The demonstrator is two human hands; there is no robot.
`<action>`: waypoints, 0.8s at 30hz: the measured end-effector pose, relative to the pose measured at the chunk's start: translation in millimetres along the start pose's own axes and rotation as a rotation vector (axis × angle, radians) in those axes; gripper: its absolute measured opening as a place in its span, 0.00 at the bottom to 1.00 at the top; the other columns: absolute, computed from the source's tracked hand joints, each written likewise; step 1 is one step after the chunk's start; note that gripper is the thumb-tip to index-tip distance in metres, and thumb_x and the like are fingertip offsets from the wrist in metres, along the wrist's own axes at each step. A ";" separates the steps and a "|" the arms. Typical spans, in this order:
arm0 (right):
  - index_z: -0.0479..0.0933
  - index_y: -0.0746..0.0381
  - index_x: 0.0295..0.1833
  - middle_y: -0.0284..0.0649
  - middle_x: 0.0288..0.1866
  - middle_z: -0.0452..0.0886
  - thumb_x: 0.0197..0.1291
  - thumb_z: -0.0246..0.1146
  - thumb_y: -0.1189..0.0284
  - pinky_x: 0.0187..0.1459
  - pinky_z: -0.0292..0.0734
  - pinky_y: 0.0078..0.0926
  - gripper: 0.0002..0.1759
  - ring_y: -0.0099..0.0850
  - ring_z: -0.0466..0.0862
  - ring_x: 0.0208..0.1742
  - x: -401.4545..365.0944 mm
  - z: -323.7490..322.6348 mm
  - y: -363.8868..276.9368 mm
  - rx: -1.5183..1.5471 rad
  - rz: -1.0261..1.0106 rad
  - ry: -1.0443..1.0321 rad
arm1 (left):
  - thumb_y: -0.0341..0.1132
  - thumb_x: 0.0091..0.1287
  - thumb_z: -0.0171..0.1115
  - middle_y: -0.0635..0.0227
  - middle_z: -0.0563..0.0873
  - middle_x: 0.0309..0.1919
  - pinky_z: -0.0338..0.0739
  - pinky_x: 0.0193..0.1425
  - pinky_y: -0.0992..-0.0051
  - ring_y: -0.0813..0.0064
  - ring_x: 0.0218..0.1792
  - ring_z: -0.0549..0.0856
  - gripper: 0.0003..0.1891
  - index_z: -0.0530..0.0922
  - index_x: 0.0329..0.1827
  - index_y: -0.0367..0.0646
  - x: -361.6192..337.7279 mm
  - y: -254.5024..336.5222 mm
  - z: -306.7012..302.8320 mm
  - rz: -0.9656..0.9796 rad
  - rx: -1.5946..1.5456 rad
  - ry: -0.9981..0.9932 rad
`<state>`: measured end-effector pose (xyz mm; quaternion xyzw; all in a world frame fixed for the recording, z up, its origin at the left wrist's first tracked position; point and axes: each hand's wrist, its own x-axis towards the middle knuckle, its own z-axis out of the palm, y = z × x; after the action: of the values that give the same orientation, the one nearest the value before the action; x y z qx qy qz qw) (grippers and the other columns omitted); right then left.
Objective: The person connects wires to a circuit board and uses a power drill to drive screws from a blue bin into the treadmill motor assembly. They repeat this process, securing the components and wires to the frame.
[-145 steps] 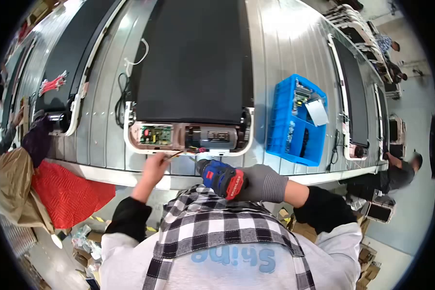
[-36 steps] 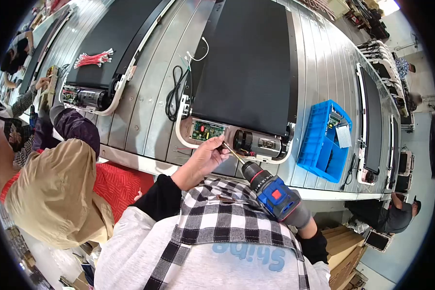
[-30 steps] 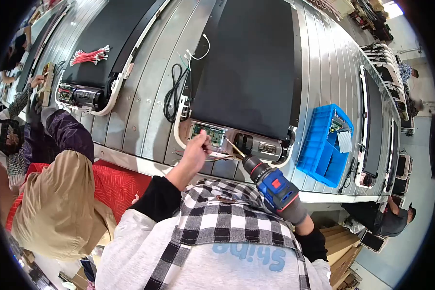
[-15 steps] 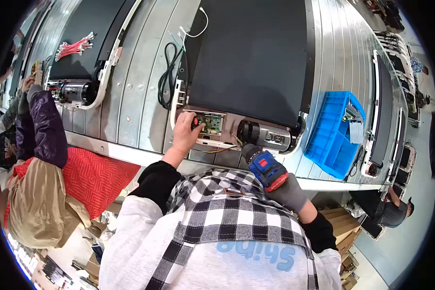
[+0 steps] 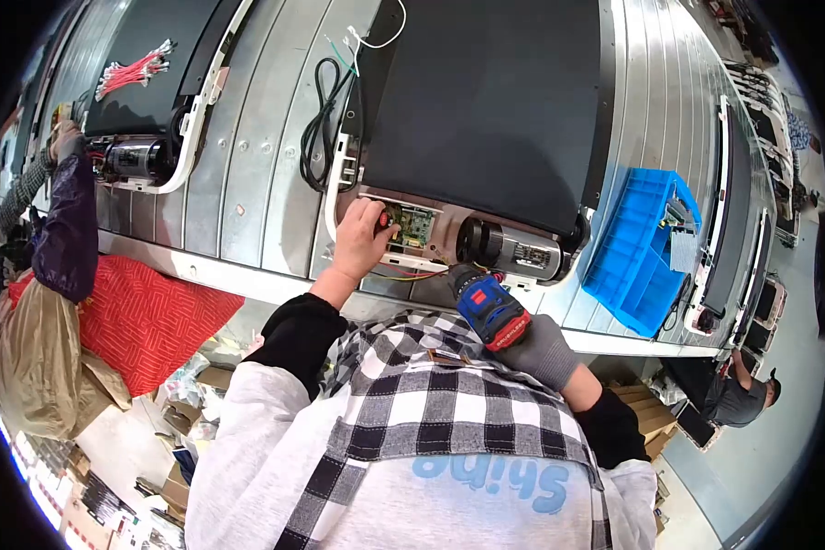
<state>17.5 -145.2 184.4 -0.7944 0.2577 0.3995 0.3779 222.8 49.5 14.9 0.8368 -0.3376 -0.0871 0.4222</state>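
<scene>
One right hand, fabric-gloved, grips a chunky drill; the bare left hand pinches a rounded red-black piece at the rectangular circuit board.

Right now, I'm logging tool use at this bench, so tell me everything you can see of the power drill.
The power drill has a blue and black body with red details, pale lettering at its red end, and a dark chuck; the casing looks like plastic. The gloved right hand holds it tilted, chuck pointing away from the wearer, towards the front edge of the white frame, near the motor. Whether the chuck touches the frame or the thin wires beside it isn't clear.
</scene>
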 end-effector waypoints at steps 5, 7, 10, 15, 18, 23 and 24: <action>0.76 0.57 0.49 0.49 0.36 0.83 0.44 0.67 0.49 0.43 0.77 0.39 0.30 0.48 0.82 0.40 9.6 -5.0 -8.2 -0.112 0.001 -0.031 | 0.29 0.46 0.69 0.60 0.74 0.31 0.70 0.40 0.63 0.56 0.36 0.74 0.17 0.72 0.38 0.39 0.3 -1.2 0.2 0.019 -0.003 0.017; 0.75 0.57 0.49 0.49 0.35 0.83 0.43 0.67 0.49 0.43 0.77 0.40 0.30 0.48 0.82 0.40 11.5 -8.2 -13.4 -0.110 0.003 -0.039 | 0.29 0.46 0.69 0.60 0.74 0.31 0.70 0.40 0.63 0.56 0.36 0.74 0.17 0.72 0.38 0.39 -0.6 -1.9 0.6 0.021 -0.002 0.019; 0.75 0.57 0.49 0.49 0.35 0.82 0.43 0.66 0.48 0.44 0.77 0.40 0.30 0.49 0.82 0.40 14.5 -15.2 -21.5 -0.102 0.032 -0.076 | 0.30 0.47 0.69 0.60 0.74 0.31 0.70 0.40 0.63 0.56 0.36 0.74 0.17 0.72 0.38 0.39 0.5 0.9 -1.3 0.007 0.001 0.003; 0.77 0.57 0.43 0.48 0.34 0.82 0.43 0.66 0.48 0.42 0.77 0.40 0.27 0.48 0.82 0.38 17.9 -29.6 -54.2 -0.242 0.041 -0.092 | 0.29 0.46 0.69 0.60 0.73 0.31 0.70 0.39 0.63 0.57 0.36 0.74 0.17 0.72 0.38 0.39 1.1 0.9 0.6 0.011 0.021 -0.003; 0.76 0.58 0.43 0.49 0.33 0.82 0.44 0.64 0.47 0.41 0.76 0.41 0.27 0.48 0.82 0.37 21.8 -39.9 -72.0 -0.337 0.031 -0.134 | 0.29 0.46 0.69 0.60 0.73 0.31 0.70 0.39 0.63 0.57 0.36 0.74 0.18 0.72 0.38 0.39 2.5 0.1 -0.4 0.021 0.031 -0.020; 0.70 0.58 0.54 0.50 0.34 0.82 0.46 0.63 0.52 0.42 0.77 0.41 0.31 0.47 0.83 0.38 32.5 -45.5 -78.9 -0.486 0.017 -0.195 | 0.29 0.46 0.69 0.61 0.73 0.30 0.69 0.39 0.63 0.57 0.35 0.73 0.17 0.72 0.38 0.38 3.4 -0.3 -1.0 0.020 0.013 -0.017; 0.70 0.59 0.54 0.50 0.34 0.82 0.47 0.62 0.52 0.42 0.77 0.41 0.31 0.47 0.83 0.38 33.7 -47.4 -81.3 -0.507 0.024 -0.226 | 0.29 0.46 0.69 0.61 0.73 0.30 0.69 0.39 0.64 0.57 0.35 0.73 0.17 0.72 0.38 0.38 3.8 -0.5 -0.9 0.026 0.010 -0.016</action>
<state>114.7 -139.8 207.2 -0.8109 0.1151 0.5419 0.1887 226.3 47.8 15.5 0.8337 -0.3523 -0.0868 0.4164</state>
